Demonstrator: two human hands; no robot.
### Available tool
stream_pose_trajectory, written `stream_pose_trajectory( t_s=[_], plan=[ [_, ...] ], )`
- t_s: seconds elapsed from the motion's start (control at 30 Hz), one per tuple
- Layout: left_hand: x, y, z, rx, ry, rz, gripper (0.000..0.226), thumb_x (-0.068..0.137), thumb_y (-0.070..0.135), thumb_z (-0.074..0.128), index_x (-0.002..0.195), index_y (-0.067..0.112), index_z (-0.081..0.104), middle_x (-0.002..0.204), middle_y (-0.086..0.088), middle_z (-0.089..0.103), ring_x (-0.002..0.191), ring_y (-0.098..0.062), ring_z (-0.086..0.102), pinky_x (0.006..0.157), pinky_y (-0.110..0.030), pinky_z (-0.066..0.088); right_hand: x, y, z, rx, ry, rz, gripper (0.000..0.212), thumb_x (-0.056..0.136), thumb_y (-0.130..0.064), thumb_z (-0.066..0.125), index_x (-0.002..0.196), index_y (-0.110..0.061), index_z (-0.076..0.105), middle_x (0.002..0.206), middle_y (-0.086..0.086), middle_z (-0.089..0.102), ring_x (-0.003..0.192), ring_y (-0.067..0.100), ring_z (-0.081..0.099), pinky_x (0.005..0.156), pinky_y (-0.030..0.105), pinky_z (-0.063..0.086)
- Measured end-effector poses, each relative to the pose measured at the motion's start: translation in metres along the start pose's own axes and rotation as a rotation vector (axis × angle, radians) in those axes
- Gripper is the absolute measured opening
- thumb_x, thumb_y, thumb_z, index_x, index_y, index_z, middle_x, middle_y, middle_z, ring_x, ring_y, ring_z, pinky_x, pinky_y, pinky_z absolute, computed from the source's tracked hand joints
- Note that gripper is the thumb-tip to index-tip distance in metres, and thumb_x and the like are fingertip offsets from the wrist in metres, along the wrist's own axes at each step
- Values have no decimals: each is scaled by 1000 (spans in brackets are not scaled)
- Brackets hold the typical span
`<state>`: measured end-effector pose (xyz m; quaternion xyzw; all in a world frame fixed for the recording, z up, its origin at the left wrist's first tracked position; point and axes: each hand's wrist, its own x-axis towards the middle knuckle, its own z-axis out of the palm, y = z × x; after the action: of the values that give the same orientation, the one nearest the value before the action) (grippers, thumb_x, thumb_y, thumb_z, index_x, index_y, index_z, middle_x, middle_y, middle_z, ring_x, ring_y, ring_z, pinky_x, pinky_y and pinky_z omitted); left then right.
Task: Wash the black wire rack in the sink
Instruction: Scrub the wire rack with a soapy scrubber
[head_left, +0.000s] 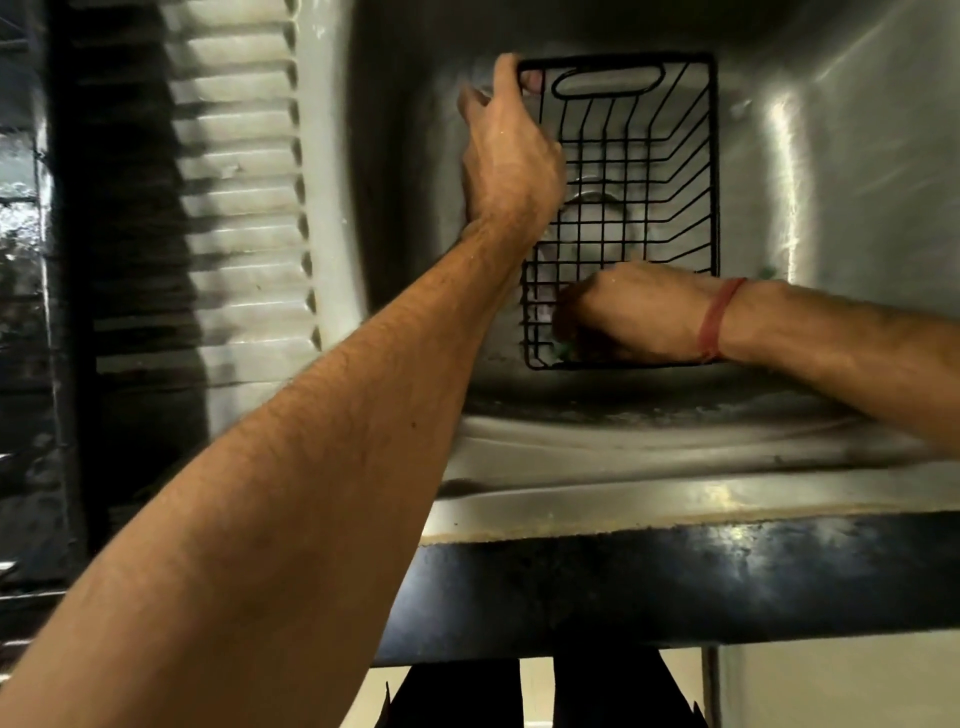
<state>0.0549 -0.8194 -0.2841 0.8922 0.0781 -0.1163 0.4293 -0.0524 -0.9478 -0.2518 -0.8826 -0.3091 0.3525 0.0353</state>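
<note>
Inside the steel sink (831, 156): one black wire rack (670, 171), left hand (511, 156) clamped on its corner, right hand (618, 312) curled, grip unclear.

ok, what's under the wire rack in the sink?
Through the wire rack the steel sink floor and its round drain show. The right hand covers the near corner, with something green beside it.

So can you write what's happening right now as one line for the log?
step: scrubbing | left hand: grips far corner of black wire rack | right hand: inside rack, holds something green, unclear | place: sink
</note>
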Motion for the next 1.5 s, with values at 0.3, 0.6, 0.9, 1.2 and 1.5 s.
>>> stream_pose_trajectory(
  t_s=[0.3,0.6,0.9,1.2,1.5],
  plan=[
    [-2,2,1,-1,28,2,70,100,6,70,160,27,42,148,-8,44,77,-6,54,51,-7,47,29,17,-22,-27,284,176,23,97,-20,66,121,-19,65,107,4,64,94,23,68,79,36,60],
    [3,-3,4,-22,11,-11,69,99,2,67,158,27,43,144,-7,44,78,-8,57,57,-16,53,23,31,-34,-167,280,219,26,94,-23,72,117,-15,64,105,6,62,93,23,66,77,31,53],
    [2,-5,5,-35,43,-7,65,101,7,67,158,29,44,142,-7,46,90,-10,59,84,-31,64,23,31,-20,25,352,117,23,107,-22,54,130,-18,59,102,-2,58,77,9,61,60,18,48],
    [-4,-4,6,-29,73,4,63,101,2,60,157,27,46,139,-8,46,87,-12,60,83,-41,65,55,58,-60,-118,563,364,21,89,1,67,109,-6,67,108,15,65,98,34,67,83,48,61],
    [-2,-6,8,-61,98,1,51,100,3,59,145,25,53,133,-6,48,85,-11,58,80,-43,65,55,60,-38,166,721,395,15,89,-11,74,103,-16,78,107,5,65,100,26,66,86,39,58]
  ],
)
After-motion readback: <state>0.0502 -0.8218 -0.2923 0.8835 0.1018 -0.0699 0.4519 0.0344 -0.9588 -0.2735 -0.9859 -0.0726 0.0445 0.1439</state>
